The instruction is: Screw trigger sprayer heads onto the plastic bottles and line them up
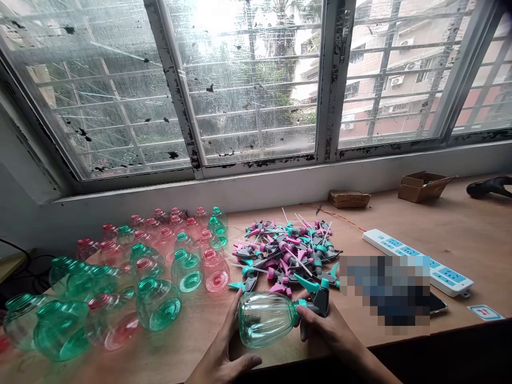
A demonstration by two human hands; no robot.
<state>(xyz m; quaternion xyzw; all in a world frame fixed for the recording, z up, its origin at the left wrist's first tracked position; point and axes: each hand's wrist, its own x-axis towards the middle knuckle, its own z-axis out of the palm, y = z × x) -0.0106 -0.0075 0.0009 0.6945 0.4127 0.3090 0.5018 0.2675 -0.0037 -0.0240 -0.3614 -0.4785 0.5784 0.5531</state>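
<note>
A clear green spray bottle [266, 320] lies sideways above the table's front edge, its base to the left. A grey and teal trigger sprayer [320, 298] sits at its neck. My right hand [326, 328] is closed around the neck and sprayer head. Beside the bottle's base is my left hand [224, 341], fingers stretched and thumb spread apart; whether its fingertips touch the plastic I cannot tell. Just behind lies a heap of trigger sprayers [286, 250] in pink, teal and grey, with thin white tubes.
Several open-necked green bottles [158, 306] and pink bottles [216, 272] stand on the left of the wooden table [204, 330]. To the right are a white power strip [416, 261], a blurred-out patch with a phone edge, and two cardboard boxes [424, 186] [349, 199] near the window.
</note>
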